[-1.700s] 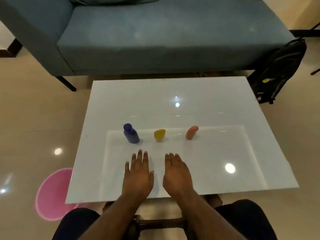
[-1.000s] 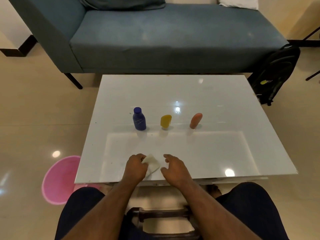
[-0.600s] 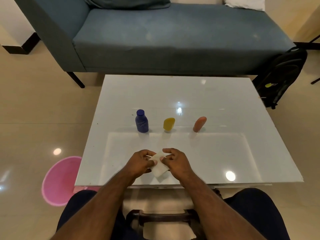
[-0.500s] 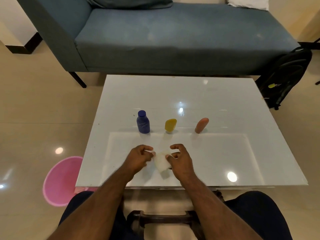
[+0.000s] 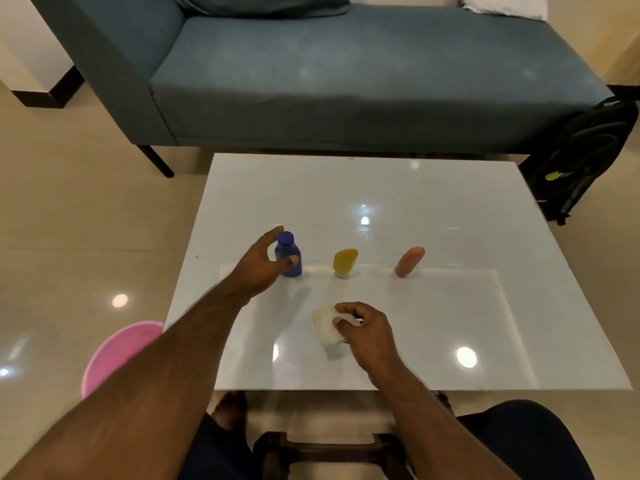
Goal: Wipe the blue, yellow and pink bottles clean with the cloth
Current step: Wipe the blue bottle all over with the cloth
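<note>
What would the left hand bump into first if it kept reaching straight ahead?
Most likely the blue bottle. The left hand is spread around it, thumb in front of its body and fingers by its cap. Whether it touches already is unclear.

Bottles [image 5: 344, 261] on table [image 5: 450, 209], cloth [image 5: 327, 328] nearer.

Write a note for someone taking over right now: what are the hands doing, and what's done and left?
Left hand: open, fingers spread around the blue bottle, not yet gripping.
Right hand: pinches the white cloth above the white table.
Blue bottle, yellow bottle and pink bottle stand in a row, left to right.
Done: cloth in hand.
Left: nothing shows wiping started; all three bottles probably remain, blue likely first.
</note>
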{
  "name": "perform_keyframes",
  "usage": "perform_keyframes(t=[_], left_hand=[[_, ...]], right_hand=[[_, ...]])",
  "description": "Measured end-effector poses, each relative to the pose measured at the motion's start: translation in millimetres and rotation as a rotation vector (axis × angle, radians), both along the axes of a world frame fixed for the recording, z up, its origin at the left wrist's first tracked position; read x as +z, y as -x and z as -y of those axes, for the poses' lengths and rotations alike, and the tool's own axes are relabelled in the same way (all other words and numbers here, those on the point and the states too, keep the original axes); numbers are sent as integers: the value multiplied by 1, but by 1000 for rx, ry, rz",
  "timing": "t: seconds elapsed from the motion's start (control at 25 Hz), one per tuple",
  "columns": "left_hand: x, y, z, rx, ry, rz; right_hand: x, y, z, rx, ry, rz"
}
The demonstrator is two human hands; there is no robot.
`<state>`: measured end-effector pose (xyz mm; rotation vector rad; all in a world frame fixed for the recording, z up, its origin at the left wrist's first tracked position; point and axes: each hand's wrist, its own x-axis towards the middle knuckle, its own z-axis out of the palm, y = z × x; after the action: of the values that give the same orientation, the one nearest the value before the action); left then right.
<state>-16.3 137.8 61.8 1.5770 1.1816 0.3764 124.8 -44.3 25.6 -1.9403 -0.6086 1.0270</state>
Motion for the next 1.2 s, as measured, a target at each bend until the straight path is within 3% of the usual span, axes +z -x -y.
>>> perform_keyframes(t=[0.2, 0.44, 0.68, 0.88, 1.2], left_hand=[[17, -2, -5, 59, -16, 55], [51, 21, 57, 365, 465, 484], [68, 32, 121, 405, 752, 663], [86, 46, 174, 357, 874, 800], [106, 39, 204, 331, 828, 770]], right_hand=[[22, 2, -1, -1, -1, -36], [86, 14, 14, -5, -222, -195], [126, 18, 42, -20, -359, -281], [145, 25, 73, 1, -453, -288], [174, 33, 75, 173, -402, 133]])
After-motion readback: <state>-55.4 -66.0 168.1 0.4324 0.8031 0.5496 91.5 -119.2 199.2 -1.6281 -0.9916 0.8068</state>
